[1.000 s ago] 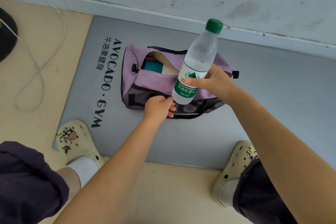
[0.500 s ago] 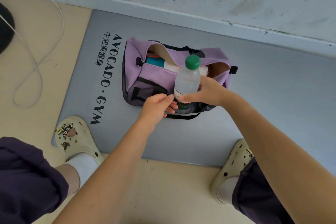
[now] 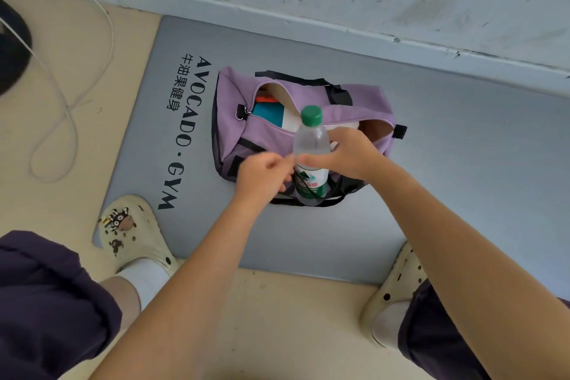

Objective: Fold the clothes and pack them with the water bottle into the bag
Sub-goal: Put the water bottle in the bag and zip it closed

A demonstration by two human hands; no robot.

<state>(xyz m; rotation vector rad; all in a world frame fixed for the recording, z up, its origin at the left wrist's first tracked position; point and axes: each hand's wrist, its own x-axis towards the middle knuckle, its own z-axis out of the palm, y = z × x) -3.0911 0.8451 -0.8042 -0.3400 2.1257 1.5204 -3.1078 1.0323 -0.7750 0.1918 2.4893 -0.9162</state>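
Lying on the tan floor by the wall, a grey mat point(image 3: 431, 163) printed "AVOCADO · GYM" carries a purple bag point(image 3: 265, 136), zip open, teal and orange clothes point(image 3: 267, 113) inside. Bottle point(image 3: 311, 145) stands upright at the bag's near side, green cap up, right hand point(image 3: 351, 157) clamped round its middle, partly covering the opening; left hand point(image 3: 262, 176) blurred, fingers curled just beside the bottle, grip unclear. Cream clogs point(image 3: 135, 234) at the mat's near edge, white cable point(image 3: 71, 120) far left.
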